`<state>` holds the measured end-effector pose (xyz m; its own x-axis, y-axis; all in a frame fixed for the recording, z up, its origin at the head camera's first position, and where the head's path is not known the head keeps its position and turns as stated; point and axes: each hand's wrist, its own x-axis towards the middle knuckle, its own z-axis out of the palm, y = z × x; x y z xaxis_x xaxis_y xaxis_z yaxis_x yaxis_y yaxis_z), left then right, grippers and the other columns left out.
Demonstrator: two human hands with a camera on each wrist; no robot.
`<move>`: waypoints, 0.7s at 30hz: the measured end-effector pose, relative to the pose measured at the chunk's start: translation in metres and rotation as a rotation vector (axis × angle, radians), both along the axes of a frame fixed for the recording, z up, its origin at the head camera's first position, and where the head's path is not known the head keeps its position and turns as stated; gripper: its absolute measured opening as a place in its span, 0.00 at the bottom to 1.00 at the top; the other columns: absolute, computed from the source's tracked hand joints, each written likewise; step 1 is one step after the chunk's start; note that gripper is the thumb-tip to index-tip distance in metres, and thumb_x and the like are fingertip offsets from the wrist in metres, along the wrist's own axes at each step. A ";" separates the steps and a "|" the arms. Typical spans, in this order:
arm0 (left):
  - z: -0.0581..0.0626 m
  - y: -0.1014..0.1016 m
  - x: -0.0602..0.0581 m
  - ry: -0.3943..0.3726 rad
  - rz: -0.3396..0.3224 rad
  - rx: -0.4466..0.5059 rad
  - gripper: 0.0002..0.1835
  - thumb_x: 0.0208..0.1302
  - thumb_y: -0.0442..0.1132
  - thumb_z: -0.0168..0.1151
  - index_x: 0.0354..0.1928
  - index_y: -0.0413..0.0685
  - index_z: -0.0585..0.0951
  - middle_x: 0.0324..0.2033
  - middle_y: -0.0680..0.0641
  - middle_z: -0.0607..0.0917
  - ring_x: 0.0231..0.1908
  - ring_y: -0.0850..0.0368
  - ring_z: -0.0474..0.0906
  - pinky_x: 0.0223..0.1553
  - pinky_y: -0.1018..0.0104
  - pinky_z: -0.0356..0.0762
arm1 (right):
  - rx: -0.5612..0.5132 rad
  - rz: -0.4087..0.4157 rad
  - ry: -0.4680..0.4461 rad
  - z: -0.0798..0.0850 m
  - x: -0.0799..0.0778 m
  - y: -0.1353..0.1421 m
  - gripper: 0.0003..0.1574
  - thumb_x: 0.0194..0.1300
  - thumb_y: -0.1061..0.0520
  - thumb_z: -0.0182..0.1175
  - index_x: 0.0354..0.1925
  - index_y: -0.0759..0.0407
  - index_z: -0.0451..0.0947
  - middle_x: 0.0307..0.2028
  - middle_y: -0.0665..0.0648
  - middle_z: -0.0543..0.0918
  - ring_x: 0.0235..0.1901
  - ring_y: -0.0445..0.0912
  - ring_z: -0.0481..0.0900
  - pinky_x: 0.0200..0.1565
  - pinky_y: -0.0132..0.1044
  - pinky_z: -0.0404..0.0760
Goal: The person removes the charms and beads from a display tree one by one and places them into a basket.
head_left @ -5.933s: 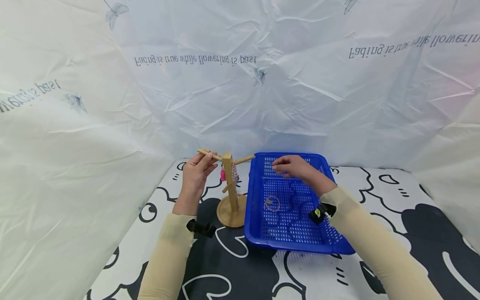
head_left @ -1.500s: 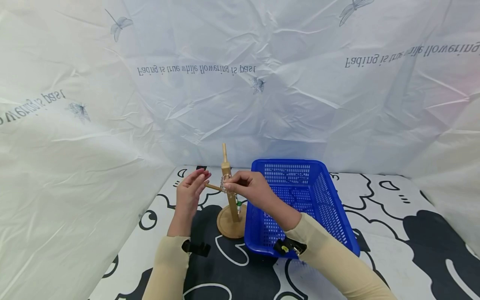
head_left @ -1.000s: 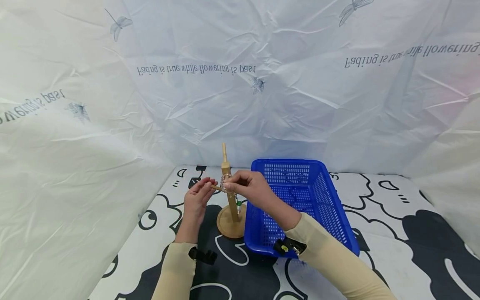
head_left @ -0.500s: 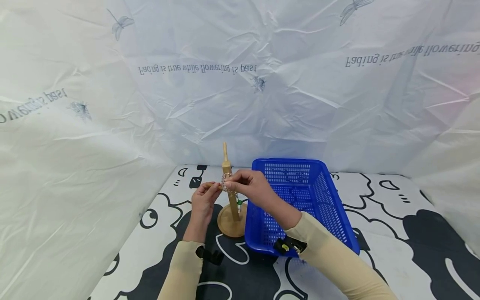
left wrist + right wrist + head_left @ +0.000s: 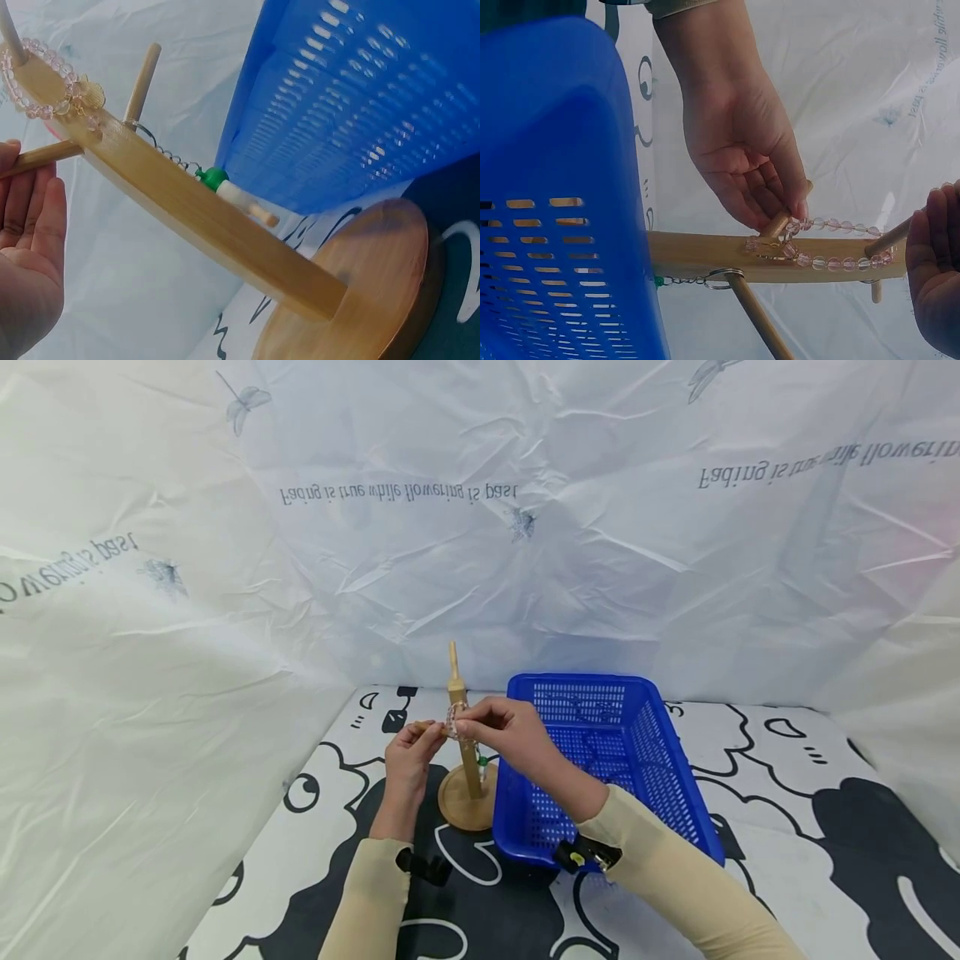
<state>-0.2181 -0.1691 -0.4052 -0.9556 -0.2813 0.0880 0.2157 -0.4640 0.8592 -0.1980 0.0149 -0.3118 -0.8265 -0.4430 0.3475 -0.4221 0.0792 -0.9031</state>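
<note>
A wooden peg stand (image 5: 472,768) on a round base (image 5: 360,281) rises left of a blue basket. My left hand (image 5: 409,756) pinches one of its side pegs (image 5: 41,156). My right hand (image 5: 506,731), in front of the post, pinches the end of another peg (image 5: 889,236), its tip hidden in the fingers. A loop of clear pink beads, a bracelet (image 5: 45,54), hangs round that peg near the post. A gold shell charm (image 5: 91,95) dangles from it. In the right wrist view my left fingertips overlap the bracelet's lower end. A keychain (image 5: 216,180) with a green piece hangs from a further peg.
The blue plastic basket (image 5: 637,689) stands close at the right, partly under my right forearm, with dark strands in it. A cartoon-print cloth (image 5: 783,827) covers the table. White printed sheeting (image 5: 600,568) walls the back and sides.
The stand has turned since the oldest frame. My right hand has come from over the basket to the post. Over the last second my left hand has slid inward along its peg.
</note>
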 end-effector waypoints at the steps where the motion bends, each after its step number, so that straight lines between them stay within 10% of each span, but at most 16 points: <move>1: 0.000 0.000 0.000 -0.003 0.005 -0.011 0.12 0.66 0.25 0.59 0.30 0.49 0.82 0.28 0.55 0.87 0.32 0.66 0.87 0.41 0.74 0.86 | -0.006 -0.010 0.001 0.000 0.001 0.000 0.11 0.67 0.59 0.63 0.43 0.65 0.84 0.42 0.66 0.87 0.35 0.47 0.85 0.39 0.36 0.87; 21: -0.001 -0.001 -0.001 -0.046 0.037 -0.077 0.10 0.66 0.27 0.61 0.30 0.50 0.82 0.28 0.56 0.88 0.32 0.65 0.87 0.41 0.74 0.86 | 0.084 -0.163 -0.086 -0.002 -0.025 0.007 0.16 0.68 0.55 0.62 0.52 0.60 0.81 0.49 0.62 0.84 0.50 0.54 0.82 0.51 0.40 0.85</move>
<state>-0.2195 -0.1703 -0.4059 -0.9481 -0.3109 0.0665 0.1908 -0.3890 0.9013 -0.2226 0.0223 -0.3135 -0.9144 -0.3255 0.2406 -0.3197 0.2162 -0.9225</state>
